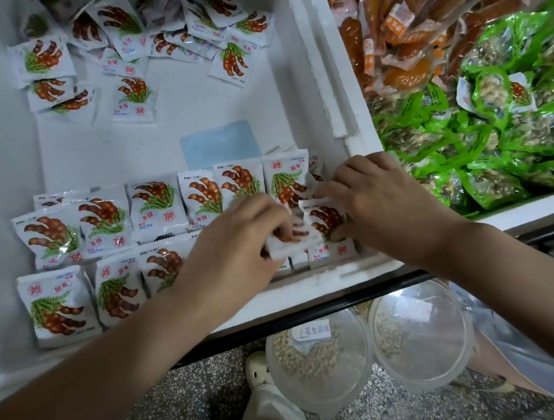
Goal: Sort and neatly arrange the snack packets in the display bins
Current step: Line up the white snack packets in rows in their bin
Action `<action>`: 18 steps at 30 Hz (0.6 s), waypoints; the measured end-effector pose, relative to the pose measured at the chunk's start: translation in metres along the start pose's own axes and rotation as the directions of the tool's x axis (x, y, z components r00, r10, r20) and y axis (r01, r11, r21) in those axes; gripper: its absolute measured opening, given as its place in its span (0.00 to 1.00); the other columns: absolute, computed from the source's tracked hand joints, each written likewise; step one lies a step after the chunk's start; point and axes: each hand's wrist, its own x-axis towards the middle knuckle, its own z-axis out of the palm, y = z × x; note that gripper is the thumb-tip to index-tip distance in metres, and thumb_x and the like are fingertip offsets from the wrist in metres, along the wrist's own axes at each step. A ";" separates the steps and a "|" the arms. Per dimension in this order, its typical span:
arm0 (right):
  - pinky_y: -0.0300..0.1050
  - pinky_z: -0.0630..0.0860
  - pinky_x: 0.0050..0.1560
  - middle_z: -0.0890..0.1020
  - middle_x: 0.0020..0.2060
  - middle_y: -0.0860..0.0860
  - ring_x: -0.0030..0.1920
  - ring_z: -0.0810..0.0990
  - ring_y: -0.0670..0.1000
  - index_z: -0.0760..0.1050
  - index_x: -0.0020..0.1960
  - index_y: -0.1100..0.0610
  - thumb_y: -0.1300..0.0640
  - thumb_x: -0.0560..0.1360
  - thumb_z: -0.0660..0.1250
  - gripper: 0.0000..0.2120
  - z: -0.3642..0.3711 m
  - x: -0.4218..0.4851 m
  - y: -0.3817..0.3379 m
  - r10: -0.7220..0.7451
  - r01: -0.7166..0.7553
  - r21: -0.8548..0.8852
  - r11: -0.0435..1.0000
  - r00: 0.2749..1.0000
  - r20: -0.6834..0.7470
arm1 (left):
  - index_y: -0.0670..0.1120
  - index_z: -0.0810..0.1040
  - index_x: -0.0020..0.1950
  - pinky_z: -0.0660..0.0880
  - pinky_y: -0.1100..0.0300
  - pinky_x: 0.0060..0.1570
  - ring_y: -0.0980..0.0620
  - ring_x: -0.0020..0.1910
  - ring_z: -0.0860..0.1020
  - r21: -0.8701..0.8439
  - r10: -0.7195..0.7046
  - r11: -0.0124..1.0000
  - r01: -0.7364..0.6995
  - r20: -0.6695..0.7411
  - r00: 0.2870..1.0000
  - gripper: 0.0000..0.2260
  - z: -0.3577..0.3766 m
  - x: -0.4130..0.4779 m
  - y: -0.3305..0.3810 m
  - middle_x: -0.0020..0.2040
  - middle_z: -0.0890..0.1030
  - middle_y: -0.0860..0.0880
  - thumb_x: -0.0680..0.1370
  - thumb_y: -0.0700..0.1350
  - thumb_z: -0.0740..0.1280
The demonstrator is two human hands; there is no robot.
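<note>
A white foam bin (pixel 310 280) holds small white tamarind packets. Several lie in overlapping rows (pixel 102 226) along the near side, and loose ones are scattered at the far left (pixel 130 29). My left hand (pixel 233 239) pinches one white packet (pixel 286 243) over the near right end of the rows. My right hand (pixel 379 201) grips another tamarind packet (pixel 323 218) right beside it, near the bin's right corner.
A second foam bin (pixel 514 203) to the right holds green packets (pixel 493 134) and orange packets (pixel 398 37). A light blue patch (pixel 221 142) lies on the bin floor. Below the shelf edge stand two clear lidded tubs (pixel 317 355), (pixel 421 337) on a speckled floor.
</note>
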 end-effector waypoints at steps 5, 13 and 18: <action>0.52 0.70 0.50 0.82 0.43 0.55 0.48 0.80 0.59 0.78 0.54 0.58 0.51 0.67 0.69 0.18 -0.002 0.001 0.000 -0.008 0.012 0.103 0.995 0.999 -0.032 | 0.52 0.79 0.47 0.59 0.76 0.56 0.63 0.55 0.67 -0.076 -0.010 0.997 0.020 0.127 0.992 0.18 0.002 -0.006 -0.009 0.52 0.74 0.59 0.71 0.64 0.62; 0.45 0.60 0.59 0.81 0.50 0.52 0.57 0.72 0.52 0.77 0.57 0.52 0.56 0.78 0.62 0.09 -0.012 0.017 0.003 0.060 -0.052 0.278 0.959 0.998 -0.018 | 0.49 0.77 0.64 0.52 0.76 0.63 0.64 0.64 0.61 -0.058 0.002 0.998 0.006 0.127 0.992 0.22 0.008 -0.004 -0.016 0.64 0.70 0.56 0.71 0.45 0.75; 0.43 0.58 0.60 0.79 0.51 0.51 0.57 0.70 0.51 0.75 0.60 0.49 0.55 0.80 0.59 0.12 -0.010 0.027 0.010 0.013 -0.018 0.179 0.984 0.999 0.033 | 0.47 0.79 0.62 0.61 0.60 0.65 0.57 0.65 0.64 -0.056 0.063 0.997 -0.056 0.140 0.988 0.22 0.016 0.004 -0.021 0.65 0.73 0.50 0.69 0.42 0.77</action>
